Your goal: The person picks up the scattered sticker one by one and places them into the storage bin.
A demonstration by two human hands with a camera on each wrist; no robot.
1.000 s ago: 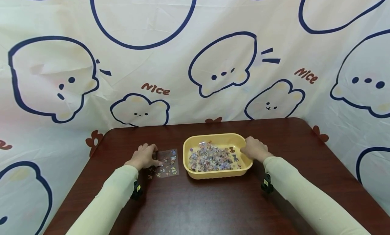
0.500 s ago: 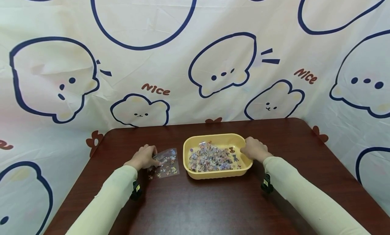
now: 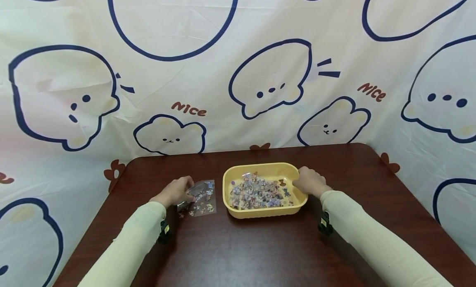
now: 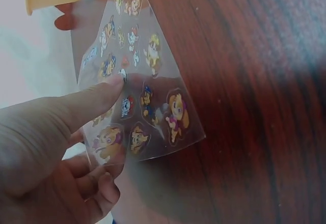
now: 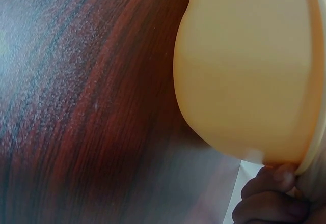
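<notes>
A clear sticker sheet (image 4: 147, 84) printed with small cartoon puppies is pinched in my left hand (image 3: 175, 192), thumb on top and fingers beneath. In the left wrist view its thumb (image 4: 102, 98) presses on the printed face, and the sheet bends up off the wood. To the right stands a yellow plastic basin (image 3: 265, 213) holding a heap of small colourful stickers (image 3: 256, 192). My right hand (image 3: 311, 182) grips the basin's right rim. In the right wrist view curled fingers (image 5: 270, 198) show at that rim, below the basin's outer wall (image 5: 244, 71).
Everything lies on a dark reddish-brown wooden table (image 3: 245, 254). A pale cloth backdrop (image 3: 215, 84) with blue cartoon outlines hangs behind and at both sides of it. The basin stands just right of the sticker sheet.
My left hand has taken hold of the sticker sheet, which lay flat before; its left part now curls up and it has shifted slightly left. The right hand and basin stay put.
</notes>
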